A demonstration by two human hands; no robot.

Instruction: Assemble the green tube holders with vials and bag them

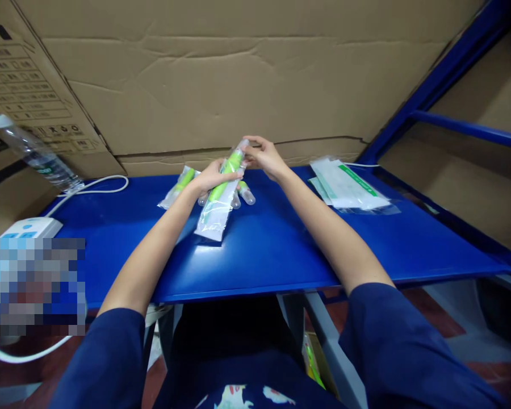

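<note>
A clear plastic bag (213, 218) with a bright green tube-like item (232, 163) inside slants above the blue table. My left hand (215, 177) is closed round its middle, thumb across the front. At the bag's upper end, the fingers of my right hand (264, 156) pinch the clear tip. Behind and below my hands lie more green items with clear caps (247, 194), partly hidden. Left of my left wrist, another bagged green item (182, 184) rests on the table.
Flat plastic packets with a green label (344, 184) lie on the blue table (255, 250) to the right. At left stand a clear bottle (42, 156) and a white power strip (34, 228) with its cable. Cardboard (221, 85) walls the back; a blue metal frame (464, 128) stands at right.
</note>
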